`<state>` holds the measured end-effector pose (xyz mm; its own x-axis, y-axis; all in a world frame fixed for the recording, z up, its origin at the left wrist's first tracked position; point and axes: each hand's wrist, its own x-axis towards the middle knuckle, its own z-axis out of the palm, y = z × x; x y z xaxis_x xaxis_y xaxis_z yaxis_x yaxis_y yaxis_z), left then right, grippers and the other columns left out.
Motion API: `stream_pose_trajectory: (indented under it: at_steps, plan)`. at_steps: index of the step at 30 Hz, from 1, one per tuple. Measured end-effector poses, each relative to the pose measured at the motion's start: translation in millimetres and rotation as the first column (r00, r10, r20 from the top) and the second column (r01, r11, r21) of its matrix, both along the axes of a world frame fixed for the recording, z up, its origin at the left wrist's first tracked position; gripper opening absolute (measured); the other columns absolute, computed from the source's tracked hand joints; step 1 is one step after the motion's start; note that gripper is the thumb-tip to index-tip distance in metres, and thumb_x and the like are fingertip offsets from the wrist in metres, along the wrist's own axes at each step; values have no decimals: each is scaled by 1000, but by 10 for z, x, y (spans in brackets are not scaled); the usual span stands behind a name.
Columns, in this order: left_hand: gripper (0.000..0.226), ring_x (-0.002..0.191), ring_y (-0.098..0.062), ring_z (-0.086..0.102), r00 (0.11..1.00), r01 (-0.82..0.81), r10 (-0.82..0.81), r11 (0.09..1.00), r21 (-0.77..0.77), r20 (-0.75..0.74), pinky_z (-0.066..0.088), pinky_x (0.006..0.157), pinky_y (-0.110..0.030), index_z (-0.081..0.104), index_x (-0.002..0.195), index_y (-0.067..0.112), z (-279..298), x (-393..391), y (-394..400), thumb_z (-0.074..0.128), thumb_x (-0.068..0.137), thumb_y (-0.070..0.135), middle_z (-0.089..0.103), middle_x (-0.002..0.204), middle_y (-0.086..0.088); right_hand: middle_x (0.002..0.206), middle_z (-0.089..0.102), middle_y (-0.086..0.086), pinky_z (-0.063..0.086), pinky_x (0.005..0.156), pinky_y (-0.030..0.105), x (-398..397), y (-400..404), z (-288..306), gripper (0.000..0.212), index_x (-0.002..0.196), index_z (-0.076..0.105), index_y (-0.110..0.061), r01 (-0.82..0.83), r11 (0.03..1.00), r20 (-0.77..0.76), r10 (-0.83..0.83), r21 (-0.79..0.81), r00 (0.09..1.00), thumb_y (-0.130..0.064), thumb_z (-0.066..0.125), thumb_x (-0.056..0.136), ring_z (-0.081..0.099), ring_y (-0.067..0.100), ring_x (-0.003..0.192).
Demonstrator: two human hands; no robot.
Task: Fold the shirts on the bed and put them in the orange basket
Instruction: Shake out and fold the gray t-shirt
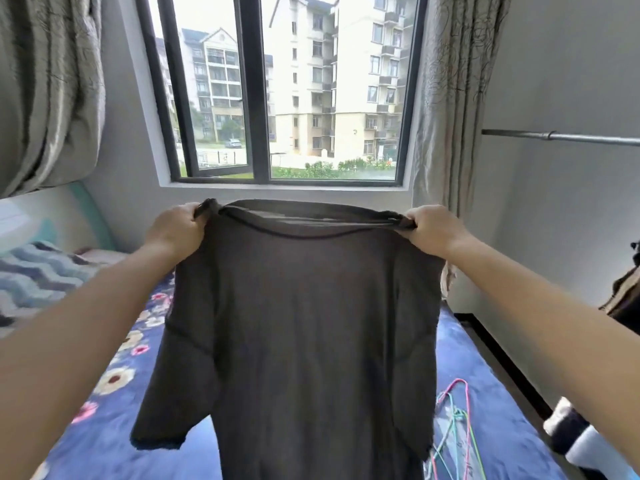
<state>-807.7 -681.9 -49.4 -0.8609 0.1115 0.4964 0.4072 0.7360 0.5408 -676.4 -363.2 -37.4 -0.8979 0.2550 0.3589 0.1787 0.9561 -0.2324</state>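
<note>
From the head camera, the person holds a dark grey short-sleeved cotton shirt [304,323] up in the air over the bed with the blue flowered sheet [114,410]. The left hand [176,230] has its fingers curled tight round one shoulder seam beside the collar, and the right hand [433,228] grips the other shoulder the same way. Both hands sit level and equally near the cloth, with the neckline stretched taut between them.

The shirt hangs straight down from the fingers, collar at the top, hem below and out of view, so its long axis runs vertically and its width runs from hand to hand. Both sleeves droop at the sides.

I judge the next move to be lowering it flat onto the sheet, collar toward the window. Thin pink, green and blue wire hangers [453,427] lie on the bed just right of the shirt and could snag it. The orange basket is not in view.
</note>
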Motion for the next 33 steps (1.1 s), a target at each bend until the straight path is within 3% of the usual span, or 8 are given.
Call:
stream_pose_trajectory:
  at_steps: [3,5,12,15,18,23,28,33]
  plan:
    - [40,94,-30,53,977,3,-117,845,535,179,44,89,-43,58,110,3,-187,-87,118,41,98,37,61,100,-17,108,61,14,36,77,31,-200,-102,-180,23,106,61,-8,-74,927,-194,1,-368,981,-17,42,97,53,30,105]
    - [33,85,-22,50,954,2,-188,780,625,232,44,78,-33,55,101,7,-283,-110,193,39,99,36,56,82,-6,108,60,14,33,74,26,-287,-200,-258,25,111,59,-6,-130,872,-229,21,-472,973,-14,40,97,53,30,105]
    - [28,78,-19,53,892,261,-274,962,84,360,37,67,-26,64,85,10,-468,-149,-349,45,97,25,60,80,-3,119,60,11,36,92,29,-159,-398,-361,25,117,58,-10,-133,964,129,166,-230,978,-14,43,97,52,28,115]
    - [29,70,-16,58,724,379,-347,922,76,596,44,60,-21,67,73,15,-477,-38,-714,57,90,35,65,74,-2,109,62,5,42,97,32,-34,-682,-451,19,105,61,-19,-106,918,231,205,-381,951,-18,43,97,56,21,105]
    - [56,62,-12,66,525,509,-355,859,49,773,48,55,-17,74,64,13,-377,109,-1150,83,35,59,71,72,-3,109,66,7,46,98,41,85,-1035,-563,17,95,64,-19,-23,816,314,248,-578,916,-21,47,97,60,20,97]
    - [58,70,-23,69,471,559,-178,818,-137,864,56,77,-39,61,89,4,-276,269,-1786,82,37,16,72,76,-8,102,70,7,56,80,31,322,-1524,-530,18,106,65,-11,155,674,468,313,-723,826,-17,54,92,68,21,89]
    - [67,69,-27,68,466,515,-269,857,-11,843,57,70,-39,62,91,2,-205,263,-2182,70,25,13,71,80,-16,91,72,7,57,65,26,321,-1823,-482,14,97,68,-9,200,684,509,285,-702,812,-17,59,88,70,18,72]
    - [46,40,-20,56,503,359,-365,913,195,784,44,38,-17,51,65,2,-315,103,-2355,52,20,12,58,52,-12,87,68,1,51,81,29,50,-1952,-546,15,87,67,-13,68,902,467,154,-426,871,-27,60,89,63,16,82]
